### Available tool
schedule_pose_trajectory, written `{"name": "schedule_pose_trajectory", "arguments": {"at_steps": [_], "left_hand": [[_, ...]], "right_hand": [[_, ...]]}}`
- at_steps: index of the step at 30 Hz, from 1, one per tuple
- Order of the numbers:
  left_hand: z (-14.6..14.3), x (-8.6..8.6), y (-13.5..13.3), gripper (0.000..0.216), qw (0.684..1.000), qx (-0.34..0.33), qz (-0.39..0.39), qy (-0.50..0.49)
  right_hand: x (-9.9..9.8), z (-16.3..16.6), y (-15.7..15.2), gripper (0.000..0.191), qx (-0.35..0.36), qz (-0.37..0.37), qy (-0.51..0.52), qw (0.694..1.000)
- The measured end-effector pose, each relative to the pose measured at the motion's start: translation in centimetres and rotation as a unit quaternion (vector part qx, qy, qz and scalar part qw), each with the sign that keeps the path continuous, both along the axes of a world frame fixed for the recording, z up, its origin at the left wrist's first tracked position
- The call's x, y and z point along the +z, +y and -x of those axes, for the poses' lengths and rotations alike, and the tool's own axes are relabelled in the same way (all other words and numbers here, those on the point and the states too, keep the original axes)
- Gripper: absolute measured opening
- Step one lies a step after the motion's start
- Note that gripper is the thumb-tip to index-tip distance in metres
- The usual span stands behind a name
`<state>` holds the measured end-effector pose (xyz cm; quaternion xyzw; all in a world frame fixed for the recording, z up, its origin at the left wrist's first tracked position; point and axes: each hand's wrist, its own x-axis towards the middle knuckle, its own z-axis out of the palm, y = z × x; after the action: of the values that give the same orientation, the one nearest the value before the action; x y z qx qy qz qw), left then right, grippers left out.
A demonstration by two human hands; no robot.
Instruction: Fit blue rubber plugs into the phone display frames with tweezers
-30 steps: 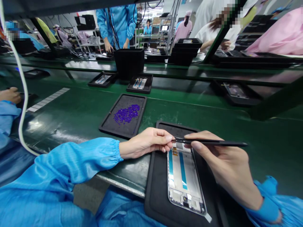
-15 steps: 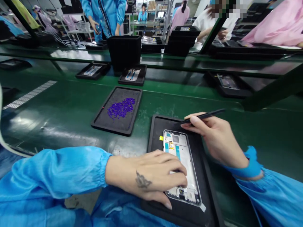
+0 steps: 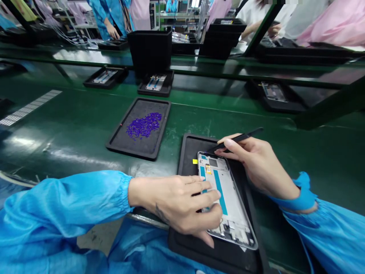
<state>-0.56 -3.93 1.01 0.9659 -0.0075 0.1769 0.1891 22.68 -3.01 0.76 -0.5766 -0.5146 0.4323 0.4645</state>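
Observation:
An open phone frame [image 3: 228, 205] with blue strips inside lies in a black tray [image 3: 189, 156] at the near edge of the green bench. My left hand [image 3: 179, 203] grips the frame's left side, thumb under its lower edge and fingers on top. My right hand [image 3: 256, 163] rests at the frame's top right corner and pinches black tweezers [image 3: 242, 137], whose tip points left over the tray. A small yellow tab [image 3: 194, 161] lies on the tray beside the frame's top left corner.
A second black tray [image 3: 114, 140] with a heap of small purple parts [image 3: 144, 125] sits to the left. Farther back, more trays with phone frames [image 3: 155, 82] and a black bin [image 3: 150, 49] stand along the belt. Other people in blue and pink coats work beyond.
My left hand left the tweezers' tip and came down onto the frame's left side. My right hand drew the tweezers back to the frame's top corner. The frame now sits slightly tilted.

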Motion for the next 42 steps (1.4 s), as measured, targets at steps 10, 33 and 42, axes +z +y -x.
{"name": "schedule_pose_trajectory", "arguments": {"at_steps": [10,33,42], "left_hand": [[0.5,1.1,0.8,0.034,0.974,0.055,0.221,-0.023],[0.4,1.4,0.5,0.047,0.995,0.030,0.088,0.044],[0.4,1.4,0.5,0.044,0.999,0.028,0.015,0.003]], "right_hand": [[-0.3,-0.3,-0.2,0.031,0.021,-0.030,-0.065,0.997],[0.8,-0.3,-0.6,0.027,0.102,-0.146,-0.268,0.947],[1.0,-0.9,-0.9,0.027,0.088,-0.113,-0.214,0.966]]}}
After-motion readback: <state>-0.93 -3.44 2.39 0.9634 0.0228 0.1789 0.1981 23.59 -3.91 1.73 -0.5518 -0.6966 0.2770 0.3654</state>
